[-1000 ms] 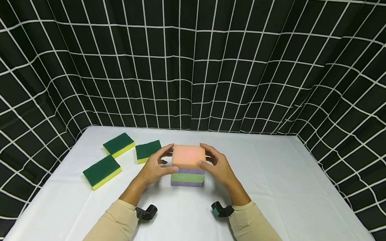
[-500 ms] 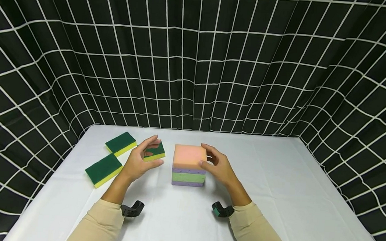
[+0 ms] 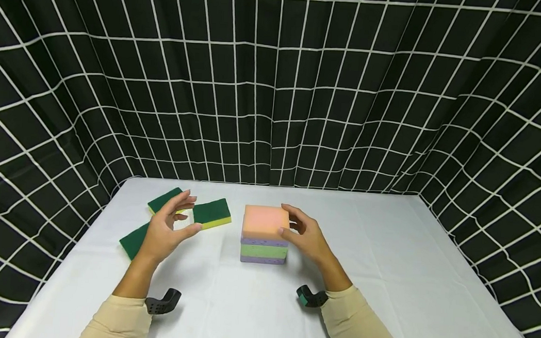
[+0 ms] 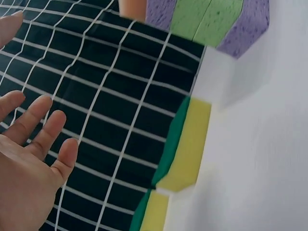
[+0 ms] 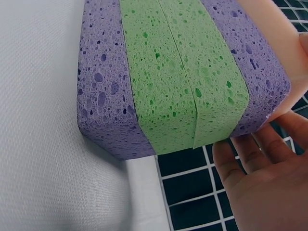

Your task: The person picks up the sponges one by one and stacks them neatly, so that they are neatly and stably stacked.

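A stack of sponges stands mid-table, with a peach sponge (image 3: 263, 221) on top. Below it, the right wrist view shows a purple sponge (image 5: 248, 55), two green sponges (image 5: 159, 72) and another purple sponge (image 5: 101, 72) at the bottom. My right hand (image 3: 309, 237) grips the peach sponge's right side, thumb at the front corner and index finger at the back one; its lower fingers reach the upper purple layer. My left hand (image 3: 162, 230) is raised well left of the stack, fingers loosely spread, holding nothing. It overlaps two green-and-yellow scrub sponges in the head view.
Three scrub sponges lie green side up on the left: one scrub sponge (image 3: 212, 213) nearest the stack, a second scrub sponge (image 3: 163, 198) behind my left hand, a third scrub sponge (image 3: 133, 241) by that wrist. A black gridded curtain (image 3: 274, 112) surrounds the white tabletop (image 3: 386, 259).
My left hand has let go of the peach sponge's left side and moved left over the scrub sponges. My right hand and the stack have stayed in place.
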### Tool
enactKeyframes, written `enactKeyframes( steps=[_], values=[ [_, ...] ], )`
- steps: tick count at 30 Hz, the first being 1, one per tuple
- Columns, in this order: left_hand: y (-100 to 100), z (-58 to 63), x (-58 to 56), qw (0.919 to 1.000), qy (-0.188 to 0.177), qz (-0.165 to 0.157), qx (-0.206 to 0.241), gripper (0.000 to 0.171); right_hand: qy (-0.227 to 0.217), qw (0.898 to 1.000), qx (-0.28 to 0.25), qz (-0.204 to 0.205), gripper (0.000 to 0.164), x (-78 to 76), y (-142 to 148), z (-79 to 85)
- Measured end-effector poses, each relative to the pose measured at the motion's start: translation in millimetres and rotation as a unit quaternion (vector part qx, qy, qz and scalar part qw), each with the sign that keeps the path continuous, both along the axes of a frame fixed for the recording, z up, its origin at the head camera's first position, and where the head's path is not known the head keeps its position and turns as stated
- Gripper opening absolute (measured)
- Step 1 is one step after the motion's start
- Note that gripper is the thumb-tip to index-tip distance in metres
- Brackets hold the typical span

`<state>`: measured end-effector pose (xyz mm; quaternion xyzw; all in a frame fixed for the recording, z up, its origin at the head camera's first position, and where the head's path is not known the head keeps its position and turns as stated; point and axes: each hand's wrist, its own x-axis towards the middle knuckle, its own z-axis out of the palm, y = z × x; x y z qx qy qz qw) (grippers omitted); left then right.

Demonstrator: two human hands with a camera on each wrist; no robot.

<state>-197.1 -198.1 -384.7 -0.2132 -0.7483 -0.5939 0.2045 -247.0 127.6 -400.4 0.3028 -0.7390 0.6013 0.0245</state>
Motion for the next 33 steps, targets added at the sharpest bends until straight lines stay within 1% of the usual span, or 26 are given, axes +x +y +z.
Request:
enactKeyframes(
  steps=[3,7,12,15,19,23,26,29,31,33],
  values=[
    [-7,2.1,8.0,0.9998,-0.001,0.018,0.007,0.071,0.0,1.0,0.001,-0.002,0.056,-0.6,1,-1.6],
    [-14,1.5,13.0,0.999,0.009,0.044,0.007,0.072,0.0,1.0,0.0,-0.003,0.056,-1.7,2,-3.4],
    [-23,-0.2,17.5,0.9953,0.015,0.094,0.015,0.07,0.0,1.0,-0.006,0.002,0.056,-2.1,3,-4.3],
    [-33,-6.3,16.7,0.9921,0.024,0.119,0.031,0.07,0.0,1.0,-0.008,0.002,0.055,-2.0,2,-4.7],
    [-50,-18.9,12.5,0.9877,0.026,0.143,0.059,0.072,-0.003,1.0,-0.009,0.006,0.055,-1.4,1,-4.8],
    [-66,-28.4,10.4,0.982,0.008,0.175,0.07,0.07,-0.006,1.0,-0.008,0.008,0.056,-1.0,0,-4.4],
    [-75,-33.1,10.1,0.9755,-0.016,0.205,0.077,0.067,-0.005,1.0,-0.007,0.005,0.055,-1.3,1,-4.0],
    [-84,-39.9,10.7,0.9654,-0.051,0.244,0.075,0.065,-0.003,1.0,-0.007,0.003,0.055,-1.7,0,-3.3],
    [-88,-44.9,12.2,0.9563,-0.085,0.271,0.071,0.064,-0.003,1.0,-0.008,0.004,0.055,-1.9,0,-3.0],
    [-94,-52.2,13.7,0.9483,-0.114,0.288,0.071,0.065,-0.002,1.0,-0.007,0.005,0.055,-2.1,0,-3.1]
  ],
)
